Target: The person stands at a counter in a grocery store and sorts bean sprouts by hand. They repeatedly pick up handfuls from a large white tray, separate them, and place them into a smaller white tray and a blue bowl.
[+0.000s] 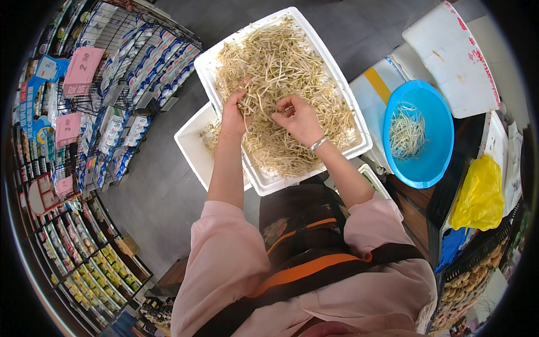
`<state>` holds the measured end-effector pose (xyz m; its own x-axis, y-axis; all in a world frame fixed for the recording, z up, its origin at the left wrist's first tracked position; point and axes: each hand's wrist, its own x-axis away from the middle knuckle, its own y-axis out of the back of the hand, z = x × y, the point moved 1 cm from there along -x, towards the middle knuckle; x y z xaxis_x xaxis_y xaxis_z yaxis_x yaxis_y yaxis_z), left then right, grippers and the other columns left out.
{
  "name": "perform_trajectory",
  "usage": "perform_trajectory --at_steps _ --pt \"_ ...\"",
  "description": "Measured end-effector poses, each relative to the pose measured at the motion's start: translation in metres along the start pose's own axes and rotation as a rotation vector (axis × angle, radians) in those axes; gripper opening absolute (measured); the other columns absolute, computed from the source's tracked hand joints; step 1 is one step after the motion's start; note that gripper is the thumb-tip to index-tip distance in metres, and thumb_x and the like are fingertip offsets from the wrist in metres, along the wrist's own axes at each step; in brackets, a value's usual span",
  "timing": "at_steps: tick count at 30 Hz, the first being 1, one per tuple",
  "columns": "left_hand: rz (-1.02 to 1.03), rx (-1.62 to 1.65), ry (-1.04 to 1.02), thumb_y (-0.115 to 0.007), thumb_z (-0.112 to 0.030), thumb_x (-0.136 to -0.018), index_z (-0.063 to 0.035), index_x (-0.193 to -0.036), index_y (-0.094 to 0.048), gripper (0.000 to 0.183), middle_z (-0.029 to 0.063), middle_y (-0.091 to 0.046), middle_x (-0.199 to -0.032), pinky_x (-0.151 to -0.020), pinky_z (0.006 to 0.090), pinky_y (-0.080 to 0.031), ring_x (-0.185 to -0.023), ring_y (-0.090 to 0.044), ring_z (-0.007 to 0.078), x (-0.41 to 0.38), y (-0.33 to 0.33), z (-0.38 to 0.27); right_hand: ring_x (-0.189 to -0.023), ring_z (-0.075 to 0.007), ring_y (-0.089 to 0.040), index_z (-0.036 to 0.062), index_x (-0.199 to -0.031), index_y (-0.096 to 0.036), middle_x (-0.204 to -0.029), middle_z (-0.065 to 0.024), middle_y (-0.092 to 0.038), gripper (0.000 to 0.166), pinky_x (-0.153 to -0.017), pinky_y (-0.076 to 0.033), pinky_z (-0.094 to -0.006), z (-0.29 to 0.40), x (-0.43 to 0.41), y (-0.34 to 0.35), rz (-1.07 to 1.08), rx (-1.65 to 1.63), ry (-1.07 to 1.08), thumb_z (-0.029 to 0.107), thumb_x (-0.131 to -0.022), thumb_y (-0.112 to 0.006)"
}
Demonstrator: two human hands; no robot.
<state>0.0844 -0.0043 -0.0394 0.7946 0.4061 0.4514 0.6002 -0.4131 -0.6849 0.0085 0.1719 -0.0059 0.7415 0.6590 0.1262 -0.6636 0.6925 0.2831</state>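
A white foam box [269, 188] full of bean sprouts [290, 63] lies before me. Over the box's left side, my left hand [234, 113] holds a clump of sprouts, its fingers partly buried in them. My right hand [300, 119] is bent over the middle of the heap with thumb and forefinger close together; whether a sprout is pinched there is too small to tell. To the right stands a blue plastic basin [438, 122] holding a small pile of paler sprouts [407, 131].
Under the box's left edge sits a second white foam box [193, 139] with some sprouts. White foam boxes [454, 63] stand behind the basin, and a yellow plastic bag [480, 196] lies at right. Store shelves [92, 252] with packaged goods and pink price cards line the left.
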Motion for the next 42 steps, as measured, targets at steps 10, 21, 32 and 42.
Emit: perform_trajectory --at_steps 10,21,32,42 --pt "-0.006 0.177 -0.084 -0.041 -0.014 -0.088 -0.0057 -0.131 -0.045 0.043 0.0122 -0.056 -0.120 -0.092 0.0408 -0.046 -0.105 -0.056 0.0268 0.004 -0.001 0.000 -0.064 -0.0191 -0.060 0.0037 -0.087 -0.059 -0.080 -0.0078 -0.063 0.024 -0.062 -0.049 -0.0310 -0.010 -0.006 -0.027 -0.009 0.053 0.110 0.014 -0.070 -0.073" --pt "-0.156 0.155 -0.111 -0.040 -0.015 -0.090 -0.0134 -0.131 -0.047 0.042 0.0085 -0.056 -0.123 -0.096 0.0452 -0.041 -0.110 -0.053 0.0268 0.014 -0.008 -0.002 -0.061 -0.0059 -0.049 0.0040 -0.088 -0.058 -0.075 0.0028 -0.057 0.017 -0.056 -0.042 -0.0214 -0.008 0.007 0.003 0.270 -0.554 -0.137 0.015 -0.081 -0.069" --pt "-0.266 0.178 -0.310 -0.043 -0.008 -0.083 -0.0154 -0.130 -0.046 0.047 0.0118 -0.054 -0.119 -0.089 0.0489 -0.046 -0.104 -0.054 0.0281 0.011 -0.027 0.027 -0.064 -0.0165 -0.061 0.0031 -0.080 -0.059 -0.071 -0.0068 -0.063 0.024 -0.062 -0.049 -0.0287 -0.013 0.006 -0.017 0.109 -0.095 -0.150 0.021 -0.073 -0.073" --pt "-0.177 -0.004 -0.290 -0.042 -0.006 -0.087 -0.0103 -0.130 -0.045 0.043 0.0102 -0.054 -0.123 -0.094 0.0453 -0.044 -0.111 -0.052 0.0275 -0.014 0.030 0.026 -0.057 -0.0035 -0.046 0.0068 -0.090 -0.059 -0.075 -0.0019 -0.063 0.014 -0.049 -0.034 -0.0193 -0.023 0.051 0.082 0.146 -0.559 -0.374 0.011 -0.082 -0.068"
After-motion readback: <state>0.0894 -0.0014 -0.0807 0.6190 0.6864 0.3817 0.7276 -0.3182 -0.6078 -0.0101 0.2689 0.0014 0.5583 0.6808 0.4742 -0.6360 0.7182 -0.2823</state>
